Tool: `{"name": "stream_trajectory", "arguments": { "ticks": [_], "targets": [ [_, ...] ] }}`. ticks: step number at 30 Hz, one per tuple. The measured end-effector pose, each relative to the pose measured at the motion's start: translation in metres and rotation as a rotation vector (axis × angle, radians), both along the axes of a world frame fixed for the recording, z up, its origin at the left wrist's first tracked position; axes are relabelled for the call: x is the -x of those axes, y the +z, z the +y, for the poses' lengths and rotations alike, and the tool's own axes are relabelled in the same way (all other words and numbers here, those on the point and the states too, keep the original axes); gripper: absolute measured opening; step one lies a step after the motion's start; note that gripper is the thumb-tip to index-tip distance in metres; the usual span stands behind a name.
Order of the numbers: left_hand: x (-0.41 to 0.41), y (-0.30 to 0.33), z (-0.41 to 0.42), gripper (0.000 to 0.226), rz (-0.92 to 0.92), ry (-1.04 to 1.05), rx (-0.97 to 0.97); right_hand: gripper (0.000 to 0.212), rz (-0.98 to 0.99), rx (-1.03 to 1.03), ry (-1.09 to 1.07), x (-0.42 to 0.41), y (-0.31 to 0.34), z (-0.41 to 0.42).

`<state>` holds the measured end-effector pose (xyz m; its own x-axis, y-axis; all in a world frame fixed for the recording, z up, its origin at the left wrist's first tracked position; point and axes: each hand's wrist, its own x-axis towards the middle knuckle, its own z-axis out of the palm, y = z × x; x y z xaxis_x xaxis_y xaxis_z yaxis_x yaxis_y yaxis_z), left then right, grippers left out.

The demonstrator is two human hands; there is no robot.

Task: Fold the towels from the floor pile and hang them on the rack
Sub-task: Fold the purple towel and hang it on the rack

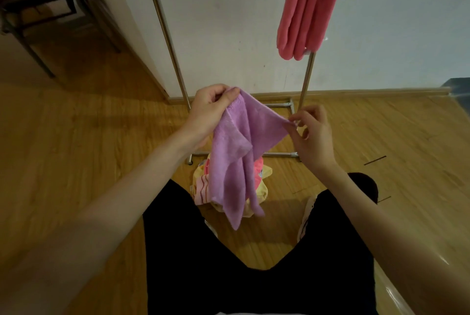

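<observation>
Towel, purple (235, 151), is held up above the floor pile (203, 191), its lower end hanging free. One top corner is gripped by the left hand (212, 108), fingers curled round it; the opposite corner is pinched by the right hand (311, 134). One pink towel (307, 6) is draped on the metal rack (165, 32) by the wall. Bare wooden floor (76, 136) lies to both sides. No writing can be read.
</observation>
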<state>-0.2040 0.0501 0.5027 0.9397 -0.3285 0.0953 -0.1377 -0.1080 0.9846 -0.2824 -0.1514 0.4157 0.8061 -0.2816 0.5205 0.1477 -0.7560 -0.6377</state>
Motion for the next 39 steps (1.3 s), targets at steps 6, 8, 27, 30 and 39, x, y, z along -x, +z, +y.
{"name": "stream_trajectory", "arguments": {
  "ticks": [6, 8, 27, 30, 39],
  "targets": [
    [0.0, 0.01, 0.005, 0.018, 0.015, 0.004, 0.02, 0.011, -0.055, 0.132, 0.263, 0.016, -0.006, 0.025],
    [0.001, 0.013, 0.006, 0.018, 0.014, 0.001, 0.017, 0.009, -0.058, 0.254, 0.359, 0.018, -0.01, 0.031],
    [0.01, 0.031, 0.007, 0.015, 0.005, -0.05, -0.012, 0.011, -0.102, -0.214, 0.368, 0.007, 0.025, 0.058],
    [0.01, 0.032, 0.006, 0.015, -0.008, -0.068, -0.018, 0.013, -0.062, -0.058, 0.425, 0.006, 0.024, 0.055],
    [0.013, 0.036, 0.001, 0.017, -0.051, -0.138, -0.076, 0.037, 0.115, -0.086, 0.408, 0.0, 0.021, 0.056]
  ]
}}
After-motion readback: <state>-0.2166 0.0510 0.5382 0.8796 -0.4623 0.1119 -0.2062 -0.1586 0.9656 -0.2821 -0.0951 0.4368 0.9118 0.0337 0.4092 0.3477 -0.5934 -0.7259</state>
